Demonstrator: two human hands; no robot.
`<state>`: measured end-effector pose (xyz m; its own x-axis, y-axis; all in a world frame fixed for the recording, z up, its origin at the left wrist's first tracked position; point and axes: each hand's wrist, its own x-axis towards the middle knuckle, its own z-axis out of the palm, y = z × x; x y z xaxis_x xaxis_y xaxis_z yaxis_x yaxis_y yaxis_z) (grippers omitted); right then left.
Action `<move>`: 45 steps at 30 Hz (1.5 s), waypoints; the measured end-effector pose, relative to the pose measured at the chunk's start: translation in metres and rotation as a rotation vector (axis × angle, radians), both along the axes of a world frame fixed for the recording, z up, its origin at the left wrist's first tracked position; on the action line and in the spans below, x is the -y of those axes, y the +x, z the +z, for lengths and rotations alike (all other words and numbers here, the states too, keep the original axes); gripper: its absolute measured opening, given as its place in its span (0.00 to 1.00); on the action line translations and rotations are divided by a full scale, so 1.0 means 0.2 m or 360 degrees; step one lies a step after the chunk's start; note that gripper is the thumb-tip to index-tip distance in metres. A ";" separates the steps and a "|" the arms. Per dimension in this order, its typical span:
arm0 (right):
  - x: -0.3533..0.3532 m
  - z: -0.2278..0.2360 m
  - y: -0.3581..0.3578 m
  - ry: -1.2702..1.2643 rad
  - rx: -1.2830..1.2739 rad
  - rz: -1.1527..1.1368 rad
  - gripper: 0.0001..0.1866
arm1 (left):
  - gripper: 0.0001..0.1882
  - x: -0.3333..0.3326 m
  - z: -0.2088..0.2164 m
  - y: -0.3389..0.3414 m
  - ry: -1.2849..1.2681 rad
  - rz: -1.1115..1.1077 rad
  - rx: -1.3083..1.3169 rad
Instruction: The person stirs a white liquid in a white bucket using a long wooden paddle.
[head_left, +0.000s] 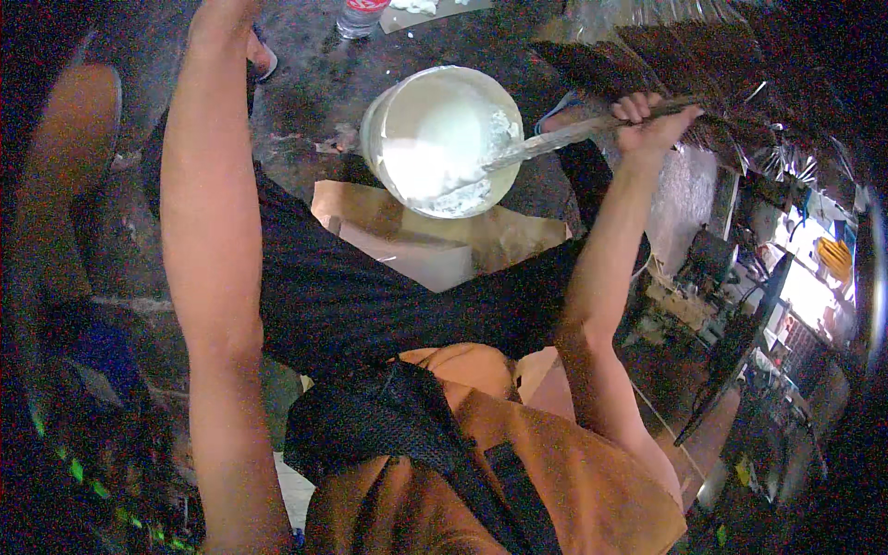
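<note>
My right hand point(652, 125) is closed around the upper end of a long, pale-smeared stick point(564, 137). The stick slants down to the left, and its lower end rests inside a round whitish bucket point(377, 153). A white, bright-looking mass point(435, 157) fills part of the bucket, with lumpy white patches along the right and near walls. My left arm point(211, 185) reaches forward past the bucket's left side and leaves the picture at the top edge, so the left hand is out of sight.
Brown cardboard point(361, 205) lies between my legs, near the bucket. A clear bottle with a red label point(359, 18) stands beyond it, beside a flat sheet point(435, 20) with white lumps. Plastic-wrapped stacks point(684, 55) rise at the far right. My dark-trousered legs point(324, 268) flank the bucket.
</note>
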<state>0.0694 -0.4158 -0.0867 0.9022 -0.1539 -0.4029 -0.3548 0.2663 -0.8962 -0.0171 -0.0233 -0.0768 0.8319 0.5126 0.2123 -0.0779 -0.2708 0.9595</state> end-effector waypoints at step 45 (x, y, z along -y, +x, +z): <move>-0.24 -0.68 -0.31 0.0281 0.0478 -0.0223 0.39 | 0.22 0.02 -0.02 0.08 -0.0182 -0.0057 0.0025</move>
<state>0.0076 -0.3682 -0.2217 0.9593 -0.2359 -0.1550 -0.0324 0.4536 -0.8906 -0.0009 -0.0268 -0.0800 0.8470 0.5045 0.1675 -0.1011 -0.1565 0.9825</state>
